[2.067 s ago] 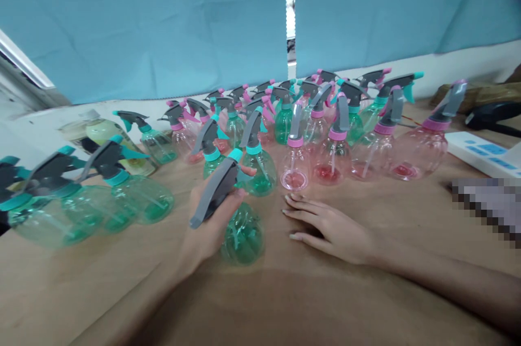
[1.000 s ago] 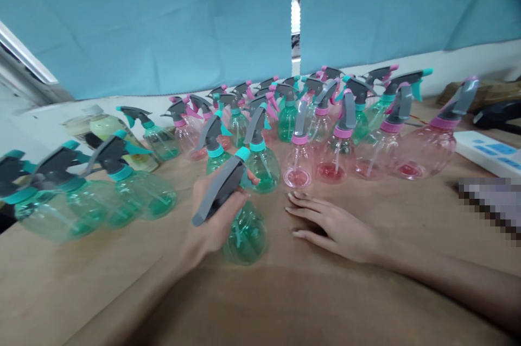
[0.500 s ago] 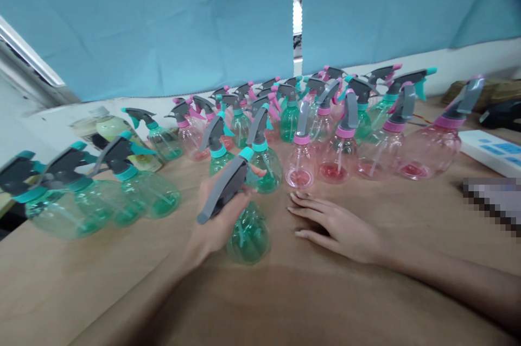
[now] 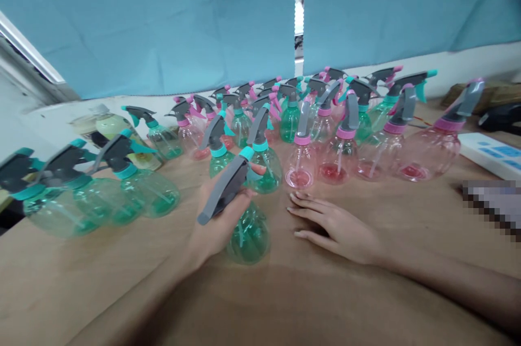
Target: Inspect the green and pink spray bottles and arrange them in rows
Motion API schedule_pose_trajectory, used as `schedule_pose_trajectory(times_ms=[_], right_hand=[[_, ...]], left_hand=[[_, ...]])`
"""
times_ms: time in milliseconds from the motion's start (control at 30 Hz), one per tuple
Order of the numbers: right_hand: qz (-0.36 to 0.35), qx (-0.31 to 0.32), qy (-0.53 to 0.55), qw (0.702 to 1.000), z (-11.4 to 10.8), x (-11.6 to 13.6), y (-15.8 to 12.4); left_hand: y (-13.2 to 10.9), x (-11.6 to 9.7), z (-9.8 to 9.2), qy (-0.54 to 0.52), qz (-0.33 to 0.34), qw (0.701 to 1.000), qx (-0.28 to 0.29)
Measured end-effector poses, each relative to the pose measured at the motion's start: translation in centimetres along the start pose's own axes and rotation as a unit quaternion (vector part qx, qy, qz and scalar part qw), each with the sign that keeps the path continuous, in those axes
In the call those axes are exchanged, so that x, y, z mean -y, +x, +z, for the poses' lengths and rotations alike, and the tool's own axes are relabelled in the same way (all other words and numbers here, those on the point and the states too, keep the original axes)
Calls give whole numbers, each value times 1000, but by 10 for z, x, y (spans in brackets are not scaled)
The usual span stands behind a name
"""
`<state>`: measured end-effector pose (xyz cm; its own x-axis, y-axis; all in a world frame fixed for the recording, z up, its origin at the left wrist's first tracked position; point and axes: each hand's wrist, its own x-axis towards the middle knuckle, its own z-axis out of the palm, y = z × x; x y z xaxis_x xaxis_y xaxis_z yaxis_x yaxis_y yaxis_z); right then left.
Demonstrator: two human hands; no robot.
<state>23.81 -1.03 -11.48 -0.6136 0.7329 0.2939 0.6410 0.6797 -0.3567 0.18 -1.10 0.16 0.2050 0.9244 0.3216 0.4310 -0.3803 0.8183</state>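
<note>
Wrapped round the neck of a green spray bottle (image 4: 249, 234) is my left hand (image 4: 217, 221), beneath its grey trigger head. The bottle's clear green body rests on the table, and its turquoise nozzle points away from me. My fingers hide the collar. My right hand (image 4: 337, 226) lies flat on the table with its fingers spread, touching no bottle. Just beyond its fingertips stands a pink spray bottle (image 4: 300, 164). Two more green spray bottles, one of them this upright bottle (image 4: 266, 169), stand right behind my left hand.
Several green spray bottles (image 4: 152, 194) line the left side. More pink and green bottles crowd the back, below a blue curtain (image 4: 163, 25). At the right are a white box with blue patches (image 4: 490, 153), a pixelated flat object (image 4: 492, 202) and a black object (image 4: 502, 117).
Almost nothing differs. My left hand keeps its grip on the green spray bottle, and my right hand stays flat in the same place. The view has shifted very slightly.
</note>
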Motion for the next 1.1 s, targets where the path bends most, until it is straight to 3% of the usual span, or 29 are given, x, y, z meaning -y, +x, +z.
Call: schedule_pose_trajectory(times_ms=[233, 933, 1100], right_hand=[[2, 5, -2, 1000, -2, 2, 0], [2, -3, 17, 1000, -1, 0, 0], [3, 0, 10, 1000, 0, 0, 0]], left_hand=[[0, -4, 2, -4, -7, 1000, -7], [-1, 17, 1, -41, -2, 999, -7], [0, 14, 0, -46, -1, 999, -11]])
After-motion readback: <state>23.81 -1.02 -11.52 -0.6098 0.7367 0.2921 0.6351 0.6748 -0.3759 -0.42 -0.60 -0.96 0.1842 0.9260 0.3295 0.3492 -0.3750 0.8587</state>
